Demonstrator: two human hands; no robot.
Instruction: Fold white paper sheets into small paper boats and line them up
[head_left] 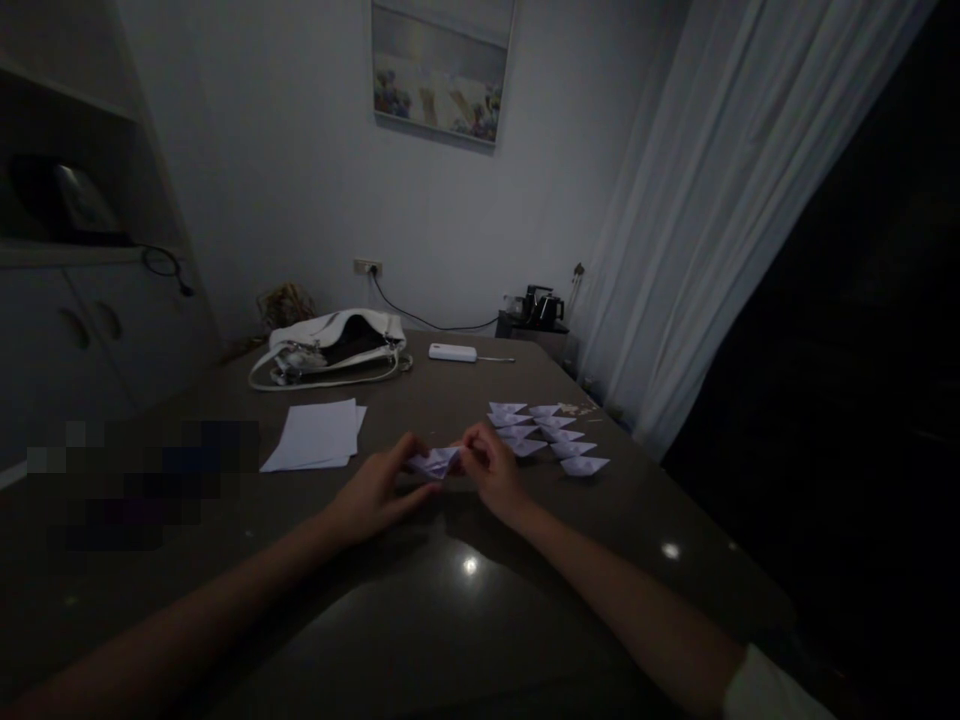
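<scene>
Between my two hands is a small white folded paper boat [436,462], just above the dark tabletop. My left hand [380,490] grips its left end between thumb and fingers. At its right end, my right hand [489,465] pinches the paper with the fingertips. Right of my right hand, finished-looking paper boats stand in two rows, several in each; one boat [585,466] is at the near end of the right row. The nearer row's boats are partly hidden behind my right hand. A stack of white paper sheets [315,436] lies left of my left hand.
On the glossy dark table [420,620], a white handbag [337,345] lies open at the back left. A white power bank [452,352] with a short cable is at the back middle. Small scraps [576,409] lie near the right edge, beside a white curtain [675,220].
</scene>
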